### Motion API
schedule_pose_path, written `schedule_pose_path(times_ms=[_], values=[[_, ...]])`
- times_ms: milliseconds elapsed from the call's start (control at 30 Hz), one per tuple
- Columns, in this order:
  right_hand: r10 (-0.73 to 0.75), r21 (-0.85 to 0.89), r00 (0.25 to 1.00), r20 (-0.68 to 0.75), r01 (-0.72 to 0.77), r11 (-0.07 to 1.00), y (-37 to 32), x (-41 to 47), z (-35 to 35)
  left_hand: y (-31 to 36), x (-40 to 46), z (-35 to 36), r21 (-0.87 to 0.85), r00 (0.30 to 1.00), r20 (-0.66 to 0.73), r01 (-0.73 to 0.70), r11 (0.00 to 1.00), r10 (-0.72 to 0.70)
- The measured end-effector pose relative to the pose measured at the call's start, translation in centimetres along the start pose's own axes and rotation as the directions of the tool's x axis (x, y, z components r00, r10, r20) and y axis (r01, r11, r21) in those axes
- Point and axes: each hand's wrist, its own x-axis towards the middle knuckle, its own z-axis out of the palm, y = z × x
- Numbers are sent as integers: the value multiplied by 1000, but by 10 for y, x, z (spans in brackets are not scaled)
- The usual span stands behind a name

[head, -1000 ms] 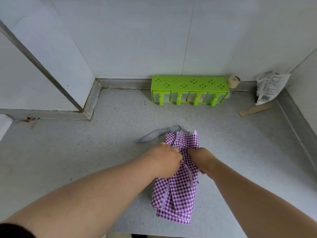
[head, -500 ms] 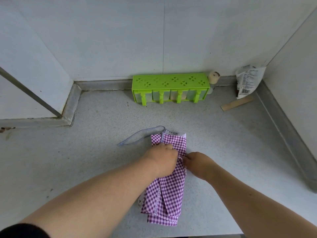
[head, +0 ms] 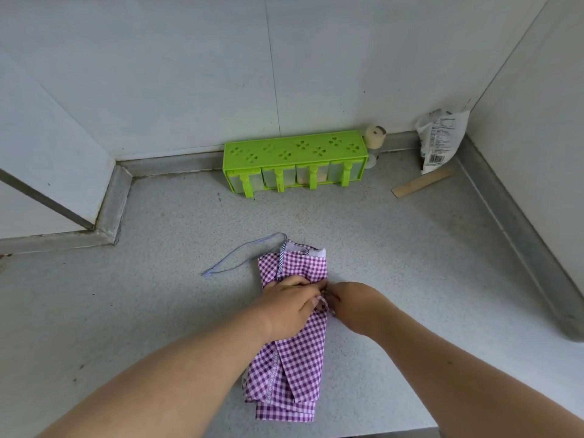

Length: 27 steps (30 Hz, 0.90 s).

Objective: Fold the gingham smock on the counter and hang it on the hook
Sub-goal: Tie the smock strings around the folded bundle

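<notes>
The gingham smock (head: 294, 352) lies folded into a long narrow strip on the grey speckled counter (head: 126, 311), its near end close to the counter's front edge and its far end pointing at the back wall. A thin blue-striped tie (head: 240, 259) trails loose from the far end out to the left.

Both hands meet at the middle of the strip. The left hand (head: 289, 306) rests on top of the cloth with its fingers curled over the fabric, pinching at the right edge. The right hand (head: 355, 303) comes in from the right side, and its fingers appear to pinch a narrow strap of the smock where the two hands touch; the fingertips themselves are hidden, so how firmly is unclear.

Further back against the wall stand a green spice rack (head: 295, 162), a small cork-topped jar (head: 375, 139), a printed packet (head: 441, 140) and a flat wooden stick (head: 422, 187). No hook is in view.

The risk from here is the layered folds sliding apart when the bundle is lifted, as only the middle is held. The loose tie could also drag or snag, and the near end may slip off the front edge.
</notes>
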Motion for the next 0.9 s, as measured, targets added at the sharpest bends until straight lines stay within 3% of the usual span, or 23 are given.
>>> schedule_pose_path(times_ms=[367, 533, 733, 900], values=[[-28, -5, 995, -98, 28, 1000, 19, -18, 22, 3, -5, 1, -66, 1000, 23, 6, 998, -5], [62, -39, 990, -129, -67, 997, 26, -22, 20, -5, 9, 2, -411, 994, 26, 111, 905, -110], [222, 349, 958, -180, -148, 925, 24, -13, 4, -7, 10, -11, -565, 986, 110, 163, 809, -122], [241, 488, 951, -196, -119, 865, -1, -3, -1, 2, 11, -18, -518, 994, 86, 100, 849, -64]])
